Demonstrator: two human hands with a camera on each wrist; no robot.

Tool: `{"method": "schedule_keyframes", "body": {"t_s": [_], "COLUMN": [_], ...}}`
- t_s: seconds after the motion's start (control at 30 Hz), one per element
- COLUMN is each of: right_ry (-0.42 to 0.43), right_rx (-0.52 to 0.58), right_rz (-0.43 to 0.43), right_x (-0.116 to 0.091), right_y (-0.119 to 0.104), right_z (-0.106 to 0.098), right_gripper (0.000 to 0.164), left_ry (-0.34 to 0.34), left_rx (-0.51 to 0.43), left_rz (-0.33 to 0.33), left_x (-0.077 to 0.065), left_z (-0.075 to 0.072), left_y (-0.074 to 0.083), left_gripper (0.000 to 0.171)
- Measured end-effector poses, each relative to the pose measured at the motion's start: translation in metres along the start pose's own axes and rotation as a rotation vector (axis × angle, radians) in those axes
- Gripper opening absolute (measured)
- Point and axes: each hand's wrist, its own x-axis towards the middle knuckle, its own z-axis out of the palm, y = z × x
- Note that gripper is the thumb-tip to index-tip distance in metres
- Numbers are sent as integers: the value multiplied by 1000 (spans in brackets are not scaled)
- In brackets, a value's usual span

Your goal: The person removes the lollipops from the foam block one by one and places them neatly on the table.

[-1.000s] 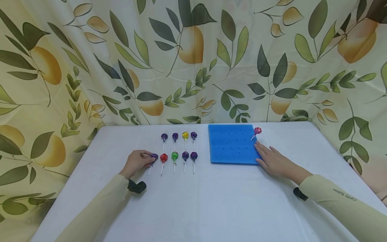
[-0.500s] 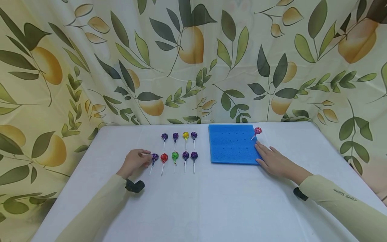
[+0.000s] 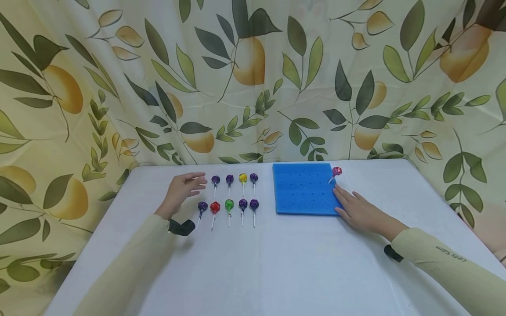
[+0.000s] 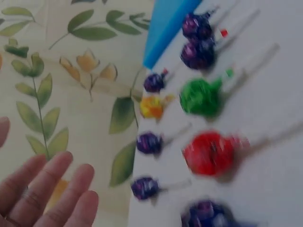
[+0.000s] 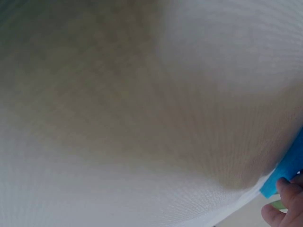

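My left hand [image 3: 182, 191] hovers with fingers extended at the left end of the back row of lollipops, holding nothing. Closest to its fingertips is a purple lollipop [image 3: 215, 180]. Another purple one [image 3: 202, 206] lies below it, at the left end of the front row, beside a red lollipop [image 3: 215, 208] and a green one [image 3: 229, 205]. In the left wrist view the spread fingers [image 4: 57, 189] show apart from the candies. My right hand [image 3: 359, 211] lies flat, its fingertips on the right edge of a blue foam board [image 3: 302, 204]. A pink lollipop [image 3: 337, 171] stands at that board's upper right.
In the back row lie further purple lollipops [image 3: 229, 180] and a yellow one [image 3: 243, 178]; more purple ones [image 3: 254, 204] end the front row. Small holes dot the foam board. A white cloth covers the table [image 3: 253, 272], with a leaf-patterned curtain [image 3: 253, 101] behind it.
My left hand has let go of the front row's leftmost purple lollipop, then moved up and away toward the back row with its fingers straightened. The right hand has stayed on the foam board.
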Motion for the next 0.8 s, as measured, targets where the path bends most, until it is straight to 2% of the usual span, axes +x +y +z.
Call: {"method": "schedule_keyframes", "body": {"t_s": [0.1, 0.17, 0.5, 0.67, 0.8], "right_ry": [-2, -2, 10, 19, 28], "right_rx": [2, 2, -18, -29, -26], "right_rz": [2, 4, 10, 16, 16], "right_x": [0, 0, -1, -1, -2], "right_y": [0, 0, 2, 0, -2], "right_z": [0, 0, 3, 2, 1], "right_gripper": [71, 71, 69, 68, 68], "left_ry": [-32, -54, -172, -204, -224], "left_rx": [-46, -43, -62, -41, -51], "left_rz": [70, 111, 254, 253, 254], "left_x": [8, 14, 47, 59, 65], "left_z": [19, 35, 128, 174, 206], "left_y": [15, 24, 66, 85, 95], "left_gripper": [43, 40, 30, 29, 26]}}
